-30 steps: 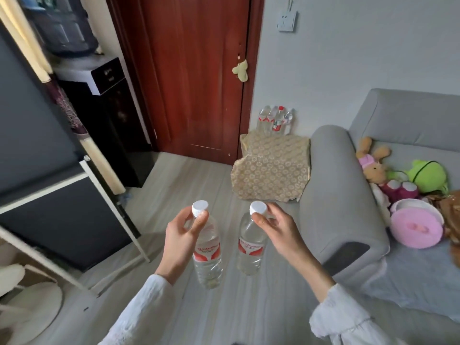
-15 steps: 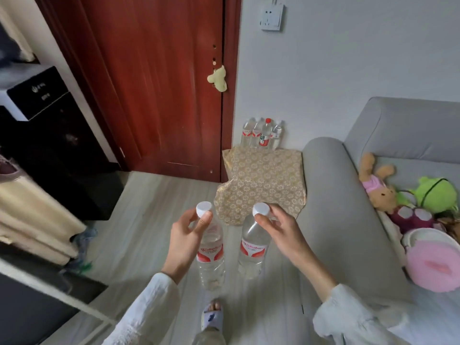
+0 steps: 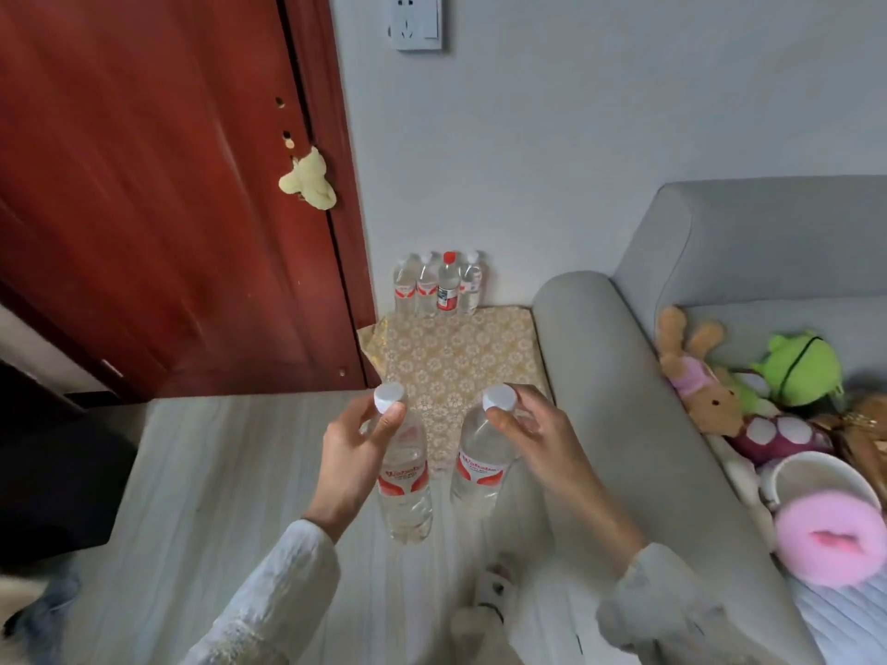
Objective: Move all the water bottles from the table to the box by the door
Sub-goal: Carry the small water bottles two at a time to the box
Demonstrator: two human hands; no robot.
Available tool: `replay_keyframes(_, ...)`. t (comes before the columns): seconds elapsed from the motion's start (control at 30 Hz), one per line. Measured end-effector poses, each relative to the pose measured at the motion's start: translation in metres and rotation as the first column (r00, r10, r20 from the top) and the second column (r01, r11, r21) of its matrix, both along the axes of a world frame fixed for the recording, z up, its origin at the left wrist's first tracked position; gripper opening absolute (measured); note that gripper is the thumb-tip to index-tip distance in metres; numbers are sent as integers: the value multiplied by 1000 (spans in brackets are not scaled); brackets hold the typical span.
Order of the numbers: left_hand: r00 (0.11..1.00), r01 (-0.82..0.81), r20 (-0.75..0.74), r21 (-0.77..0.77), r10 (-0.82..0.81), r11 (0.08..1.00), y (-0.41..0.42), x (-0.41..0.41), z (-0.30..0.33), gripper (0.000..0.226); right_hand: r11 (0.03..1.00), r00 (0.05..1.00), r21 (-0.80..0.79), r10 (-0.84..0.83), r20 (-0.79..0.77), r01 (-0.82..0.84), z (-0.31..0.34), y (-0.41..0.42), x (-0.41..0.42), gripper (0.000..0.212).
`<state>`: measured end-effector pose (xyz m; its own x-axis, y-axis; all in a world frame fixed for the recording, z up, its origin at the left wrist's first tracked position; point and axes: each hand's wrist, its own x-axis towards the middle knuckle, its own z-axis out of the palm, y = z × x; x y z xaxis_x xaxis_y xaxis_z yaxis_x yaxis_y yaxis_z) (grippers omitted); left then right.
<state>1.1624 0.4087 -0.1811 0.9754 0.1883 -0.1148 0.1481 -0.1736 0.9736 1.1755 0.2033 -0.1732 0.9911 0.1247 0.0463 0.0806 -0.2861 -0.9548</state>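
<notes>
My left hand (image 3: 353, 453) grips the neck of a clear water bottle (image 3: 404, 491) with a white cap and red label. In my right hand (image 3: 542, 441) hangs a second, matching bottle (image 3: 477, 472), held the same way. Both bottles are upright in the air above the floor. Ahead stands the box (image 3: 456, 362), draped in a gold flower-patterned cloth, between the red door (image 3: 158, 199) and the sofa arm. Several water bottles (image 3: 439, 285) stand in a row at its far edge against the wall, one with a red cap.
A grey sofa (image 3: 648, 386) runs along the right, with stuffed toys (image 3: 749, 381) and a pink cushion (image 3: 830, 539) on its seat. A dark cabinet (image 3: 53, 472) is at the left. My slippered foot (image 3: 489, 592) shows on the pale wooden floor. A wall socket (image 3: 415, 21) is above.
I have walked closer to the box by the door, which now looms larger and nearer. Both hands still carry their bottles in the same grip.
</notes>
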Motion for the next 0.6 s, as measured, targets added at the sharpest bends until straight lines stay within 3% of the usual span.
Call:
replay_keyframes(0.2,999,35,-9,14,-35,999,-49,101,-7,40,999,1000,-33,-3,-15,3,-17,-47,105,15)
replay_keyframes(0.3,998,66,5,115,-67,991,-74,147,-8,20,998,999,-66,13,-32,-16,-22,-74,153,19)
replay_keyframes(0.6,982,190,-53,325,-182,927,-124,282,-24,35,973,998,-228,29,-49,-40,-39,-125,292,31)
